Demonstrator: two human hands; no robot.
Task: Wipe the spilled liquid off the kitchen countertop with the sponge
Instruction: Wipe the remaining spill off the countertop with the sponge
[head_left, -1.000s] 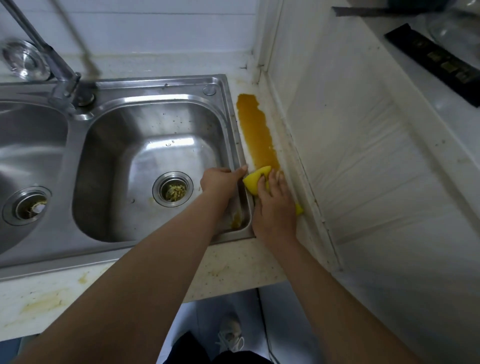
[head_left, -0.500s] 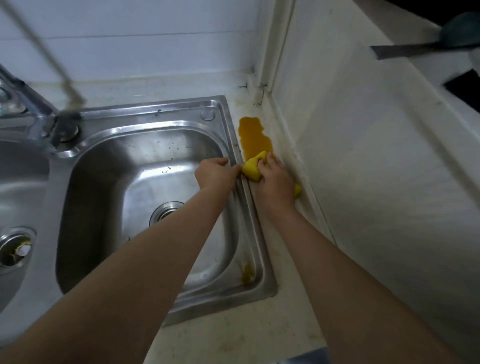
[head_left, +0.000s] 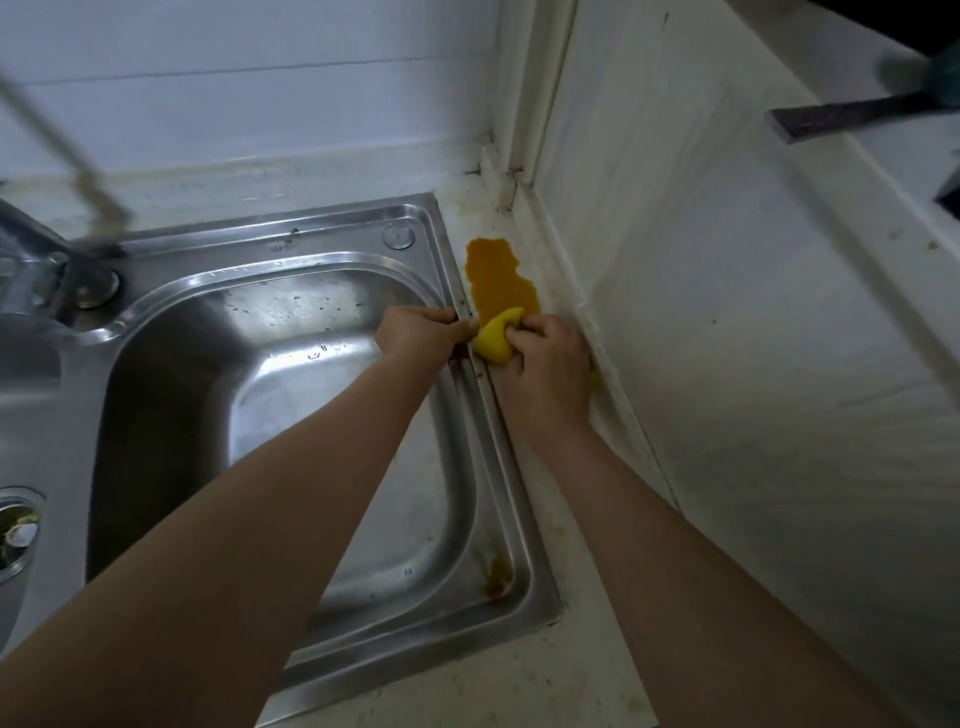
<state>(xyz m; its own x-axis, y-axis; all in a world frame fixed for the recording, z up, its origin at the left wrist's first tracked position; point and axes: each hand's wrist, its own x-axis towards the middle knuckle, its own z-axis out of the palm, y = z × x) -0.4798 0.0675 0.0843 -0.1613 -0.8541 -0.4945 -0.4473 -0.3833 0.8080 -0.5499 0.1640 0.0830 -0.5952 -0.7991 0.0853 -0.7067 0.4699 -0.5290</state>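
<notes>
An orange-brown spill (head_left: 497, 281) lies on the narrow strip of pale countertop (head_left: 553, 613) between the sink's right rim and the white side wall. A yellow sponge (head_left: 496, 338) sits at the spill's near end, bunched up. My right hand (head_left: 550, 364) grips the sponge from the right and covers most of it. My left hand (head_left: 423, 332) rests curled on the sink's right rim, its fingertips touching the sponge's left edge. Whether the left hand pinches the sponge is unclear.
The steel sink basin (head_left: 270, 415) fills the left, with a brown drip (head_left: 496, 571) on its near right rim. A tap base (head_left: 93, 286) stands at the back left. The white wall panel (head_left: 753, 364) closes in the right side. A second drain (head_left: 15, 530) shows far left.
Both hands and the sponge have moved away from me along the strip. The visible spill is now much shorter. The strip nearer me shows no orange liquid.
</notes>
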